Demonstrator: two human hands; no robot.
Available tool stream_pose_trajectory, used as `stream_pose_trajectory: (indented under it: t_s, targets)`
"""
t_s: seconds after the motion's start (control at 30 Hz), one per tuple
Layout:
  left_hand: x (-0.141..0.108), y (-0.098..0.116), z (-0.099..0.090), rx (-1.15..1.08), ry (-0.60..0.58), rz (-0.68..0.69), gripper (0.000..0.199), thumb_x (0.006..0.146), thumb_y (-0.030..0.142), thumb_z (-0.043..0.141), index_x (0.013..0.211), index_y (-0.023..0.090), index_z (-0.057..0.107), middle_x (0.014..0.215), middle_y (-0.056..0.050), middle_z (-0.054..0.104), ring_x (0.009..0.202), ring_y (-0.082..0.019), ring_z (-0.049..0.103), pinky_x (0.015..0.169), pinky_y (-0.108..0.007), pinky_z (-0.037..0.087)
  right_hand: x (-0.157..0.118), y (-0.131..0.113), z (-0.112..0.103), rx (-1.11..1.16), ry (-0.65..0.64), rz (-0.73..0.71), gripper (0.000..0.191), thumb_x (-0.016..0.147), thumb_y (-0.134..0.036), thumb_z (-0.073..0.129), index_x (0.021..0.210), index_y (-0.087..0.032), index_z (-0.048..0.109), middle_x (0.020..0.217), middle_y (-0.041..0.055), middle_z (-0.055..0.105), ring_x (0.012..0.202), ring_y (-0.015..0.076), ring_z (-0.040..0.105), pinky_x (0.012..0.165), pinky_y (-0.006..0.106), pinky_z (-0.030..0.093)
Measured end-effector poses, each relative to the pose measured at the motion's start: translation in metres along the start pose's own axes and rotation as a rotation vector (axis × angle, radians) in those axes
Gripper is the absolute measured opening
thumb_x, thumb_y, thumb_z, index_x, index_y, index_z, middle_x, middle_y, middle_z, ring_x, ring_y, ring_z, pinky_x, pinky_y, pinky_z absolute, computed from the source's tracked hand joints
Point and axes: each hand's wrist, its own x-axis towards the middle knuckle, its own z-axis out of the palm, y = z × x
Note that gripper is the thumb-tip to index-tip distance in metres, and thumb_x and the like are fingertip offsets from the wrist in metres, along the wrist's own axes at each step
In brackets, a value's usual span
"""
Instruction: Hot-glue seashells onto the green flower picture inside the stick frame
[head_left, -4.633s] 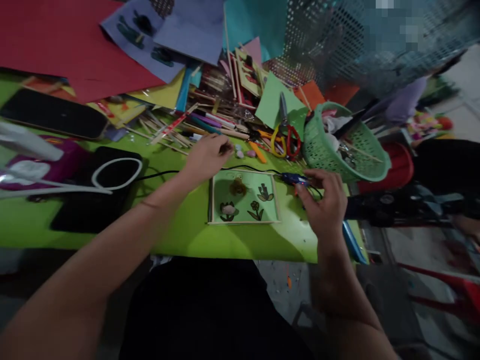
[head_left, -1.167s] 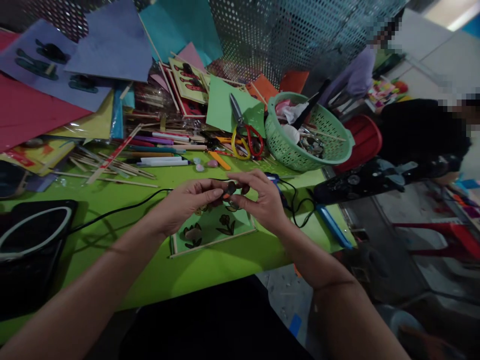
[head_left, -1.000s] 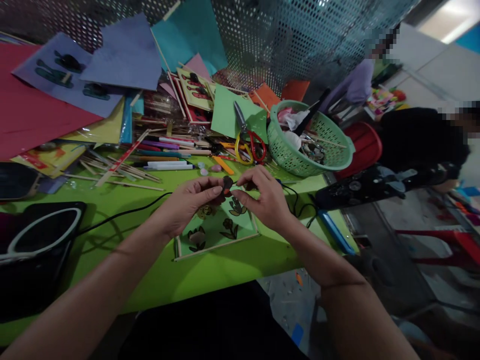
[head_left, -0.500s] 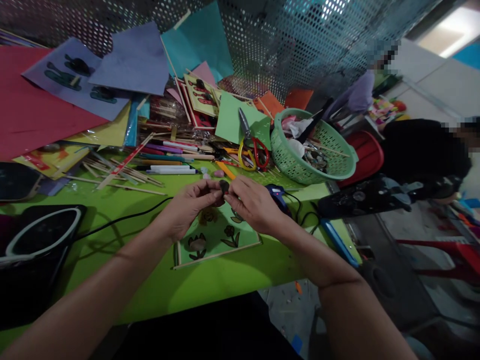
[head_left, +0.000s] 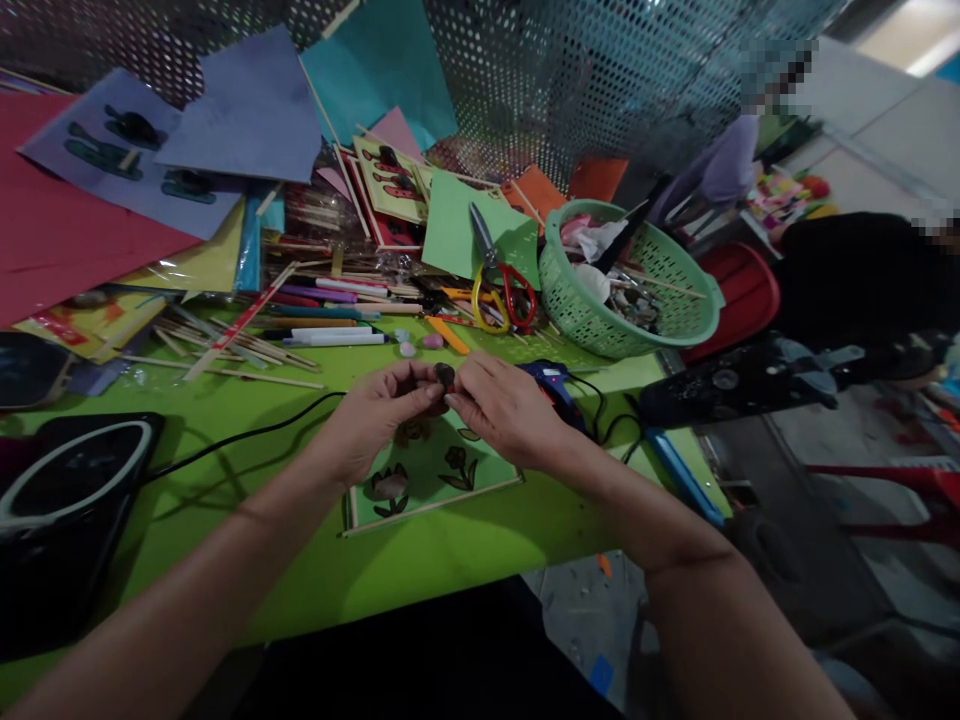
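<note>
Pinching one dark piece (head_left: 445,376) between two hands (head_left: 444,410), both grips narrow.

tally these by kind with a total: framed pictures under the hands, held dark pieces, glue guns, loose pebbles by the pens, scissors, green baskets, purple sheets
framed green picture: 1
dark piece in the left hand: 1
glue gun: 1
loose pebbles: 3
scissors: 1
green basket: 1
purple sheets: 2
total: 10
</note>
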Motion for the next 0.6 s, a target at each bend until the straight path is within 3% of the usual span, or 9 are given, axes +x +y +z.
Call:
stream_pose_trajectory:
  t_s: [0.37,0.6]
  targets:
    - [-0.0013,0.0009,0.0014,0.047,-0.013,0.008,0.033,0.068,0.032,0.091,0.091,0.016,0.074,0.087,-0.003,0.072,0.078,-0.013,0.064,0.074,-0.023,0.051,-0.0039,0.0016,0.003,0.07,0.046,-0.032,0.026,0.107,-0.028,0.033,0.088,-0.021,0.049,0.085,0.0064,0.055,0.077,0.0216,0.046,0.071,0.037,0.04]
    - [-0.0032,0.0014,0.0028,0.061,-0.008,0.014,0.033,0.069,0.033,0.09,0.091,0.016,0.074,0.084,-0.003,0.071,0.078,-0.014,0.063,0.076,-0.024,0.051,-0.0049,0.0016,-0.0015,0.116,0.058,-0.041,0.025,0.108,-0.034,0.037,0.088,-0.021,0.047,0.087,0.0056,0.055,0.077,0.0204,0.047,0.071,0.035,0.04]
